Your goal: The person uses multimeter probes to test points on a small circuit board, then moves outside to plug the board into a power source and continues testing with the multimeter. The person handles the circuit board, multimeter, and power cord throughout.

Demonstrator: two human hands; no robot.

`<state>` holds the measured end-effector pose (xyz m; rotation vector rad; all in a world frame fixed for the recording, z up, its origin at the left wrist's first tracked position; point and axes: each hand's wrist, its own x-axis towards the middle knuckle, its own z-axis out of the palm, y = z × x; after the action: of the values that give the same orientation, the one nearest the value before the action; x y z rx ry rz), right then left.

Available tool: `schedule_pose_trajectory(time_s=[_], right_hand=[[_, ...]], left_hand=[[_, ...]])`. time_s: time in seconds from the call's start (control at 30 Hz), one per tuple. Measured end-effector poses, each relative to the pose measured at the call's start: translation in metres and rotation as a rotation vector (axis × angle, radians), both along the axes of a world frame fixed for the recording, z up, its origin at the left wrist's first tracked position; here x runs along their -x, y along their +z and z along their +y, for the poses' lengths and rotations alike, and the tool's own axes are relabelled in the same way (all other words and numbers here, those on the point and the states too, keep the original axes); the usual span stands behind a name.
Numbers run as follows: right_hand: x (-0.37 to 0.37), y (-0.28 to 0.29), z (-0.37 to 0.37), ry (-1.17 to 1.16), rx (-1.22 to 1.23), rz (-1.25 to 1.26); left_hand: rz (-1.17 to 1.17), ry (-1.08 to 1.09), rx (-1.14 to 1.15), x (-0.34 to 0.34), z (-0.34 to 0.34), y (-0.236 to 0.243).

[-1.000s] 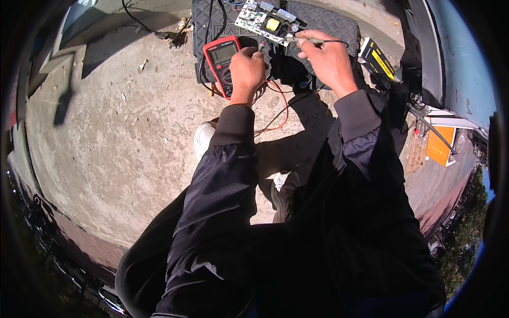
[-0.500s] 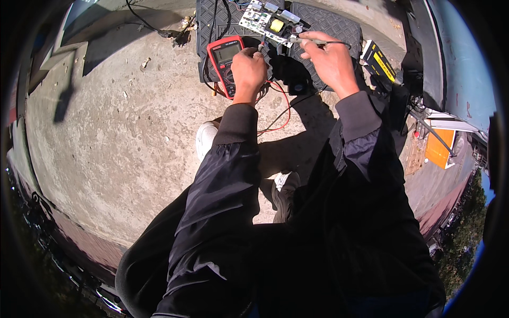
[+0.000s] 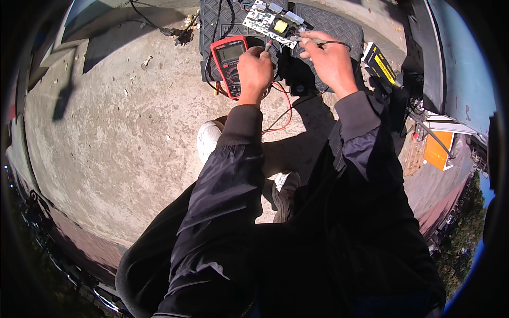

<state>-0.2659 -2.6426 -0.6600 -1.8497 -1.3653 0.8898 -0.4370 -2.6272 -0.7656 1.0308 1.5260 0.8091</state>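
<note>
A white circuit board [image 3: 259, 21] with a yellow-wrapped transformer [image 3: 280, 26] lies tilted on the dark textured case at the top. My left hand [image 3: 255, 75] is closed round a red-leaded test probe [image 3: 268, 46], its tip pointing up at the board's near edge. Pinched in my right hand [image 3: 331, 64] is another test probe [image 3: 313, 40] with a black lead, reaching the board's right end; whether either tip touches is too small to tell. Just left of my left hand rests a red multimeter [image 3: 225, 68] with a grey screen, partly covered by the hand.
The dark case [image 3: 335, 26] lies on concrete ground [image 3: 116, 132]. Red and black leads [image 3: 289, 114] loop below it. A black and yellow box [image 3: 379, 64] stands at right, near an orange panel [image 3: 438, 150]. A black cable [image 3: 148, 25] runs at upper left. My white shoes [image 3: 209, 139] are below.
My left hand and its probe have shifted slightly right and closer to the board. The multimeter and board appear a little further right in the picture. My right hand has hardly moved.
</note>
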Motion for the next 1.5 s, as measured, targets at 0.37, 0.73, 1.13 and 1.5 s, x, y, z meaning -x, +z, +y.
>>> schedule_pose_trajectory(time_s=[0.37, 0.73, 1.13, 1.5], right_hand=[[0.002, 0.004, 0.001, 0.014, 0.011, -0.037], [0.01, 0.003, 0.006, 0.007, 0.082, -0.019], [0.014, -0.007, 0.009, 0.039, 0.077, 0.014], [0.014, -0.021, 0.014, 0.084, 0.104, -0.097]], left_hand=[[0.083, -0.057, -0.098, -0.003, 0.008, -0.011], [0.091, -0.025, -0.042, -0.002, 0.005, 0.01], [0.018, 0.008, -0.003, -0.003, 0.003, 0.021], [0.107, -0.021, -0.055, -0.007, 0.003, 0.007]])
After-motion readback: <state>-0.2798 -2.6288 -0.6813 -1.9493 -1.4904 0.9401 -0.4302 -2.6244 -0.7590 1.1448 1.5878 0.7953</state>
